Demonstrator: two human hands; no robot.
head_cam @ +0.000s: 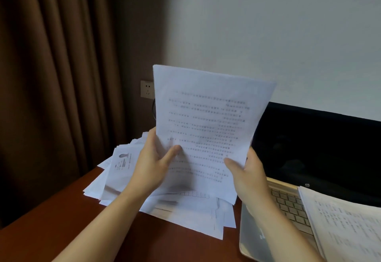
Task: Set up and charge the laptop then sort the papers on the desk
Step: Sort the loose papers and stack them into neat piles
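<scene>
Papers (206, 105) — held upright | left hand (153, 167) grips lower-left edge | right hand (247, 173) — lower-right

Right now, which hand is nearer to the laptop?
Right. The right hand grips the lower right edge of the sheets, close beside the left side of the laptop. The left hand grips their lower left, above the pile, farther away.

Nothing legible. Printed lines on held sheet (206, 117): too blurred to read. Same for paper pile (123, 171) on tabletop (61, 220) & sheet on kbd (346, 220). Small round logo (307, 185) at laptop (309, 142) hinge: too small to tell.
</scene>
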